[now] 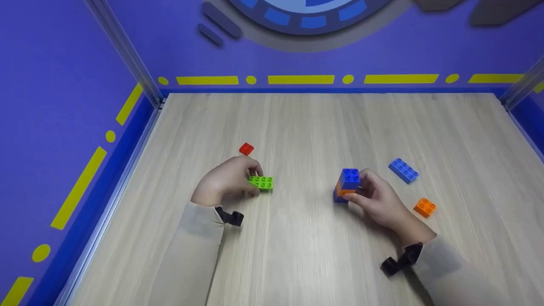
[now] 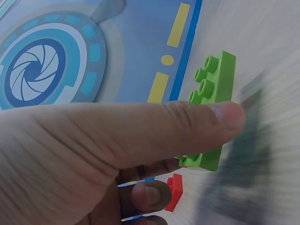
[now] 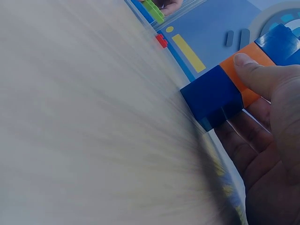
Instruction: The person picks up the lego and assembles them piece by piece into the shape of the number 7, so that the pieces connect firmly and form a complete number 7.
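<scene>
A pale wood-grain table [image 1: 297, 255] meets a blue-violet back wall [image 1: 182, 55], with a left wall [image 1: 42, 106] of similar colour beside it. Yellow bars [image 1: 301, 79] alternate with yellow dots [image 1: 251, 80] along the lower part of both walls. A metal post [image 1: 126, 51] stands in the left corner, a second post [image 1: 523, 83] at the right. A round emblem [image 2: 33, 70] with a shutter-like centre decorates the back wall. A small red brick [image 1: 246, 148] lies on the table's left half; a light blue brick [image 1: 403, 170] and an orange brick [image 1: 425, 207] lie apart on the right, studs up.
</scene>
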{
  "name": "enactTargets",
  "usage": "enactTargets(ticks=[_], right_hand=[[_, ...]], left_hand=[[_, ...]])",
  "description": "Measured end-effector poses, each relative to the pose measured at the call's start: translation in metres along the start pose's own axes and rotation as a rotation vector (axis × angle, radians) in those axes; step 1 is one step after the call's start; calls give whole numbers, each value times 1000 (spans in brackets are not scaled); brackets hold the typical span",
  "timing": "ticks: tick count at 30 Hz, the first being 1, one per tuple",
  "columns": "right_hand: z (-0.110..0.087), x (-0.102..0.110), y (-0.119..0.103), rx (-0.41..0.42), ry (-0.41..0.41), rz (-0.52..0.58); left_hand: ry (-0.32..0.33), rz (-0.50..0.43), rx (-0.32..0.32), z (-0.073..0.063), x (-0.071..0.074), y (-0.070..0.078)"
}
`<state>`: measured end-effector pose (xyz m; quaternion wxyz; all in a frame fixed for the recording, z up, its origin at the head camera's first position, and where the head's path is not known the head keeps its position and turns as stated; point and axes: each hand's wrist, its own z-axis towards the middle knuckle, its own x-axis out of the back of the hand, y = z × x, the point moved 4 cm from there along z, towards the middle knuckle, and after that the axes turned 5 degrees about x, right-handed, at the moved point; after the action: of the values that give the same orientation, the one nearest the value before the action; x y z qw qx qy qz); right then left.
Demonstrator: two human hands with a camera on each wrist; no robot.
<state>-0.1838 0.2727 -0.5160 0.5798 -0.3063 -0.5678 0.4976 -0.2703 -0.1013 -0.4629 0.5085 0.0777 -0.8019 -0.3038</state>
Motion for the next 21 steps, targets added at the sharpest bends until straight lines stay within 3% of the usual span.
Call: enactTargets(ticks=[21], right_hand=[[1,0,1,51,11,38]], left_hand=[[-35,-25,-27,3,-6,6]])
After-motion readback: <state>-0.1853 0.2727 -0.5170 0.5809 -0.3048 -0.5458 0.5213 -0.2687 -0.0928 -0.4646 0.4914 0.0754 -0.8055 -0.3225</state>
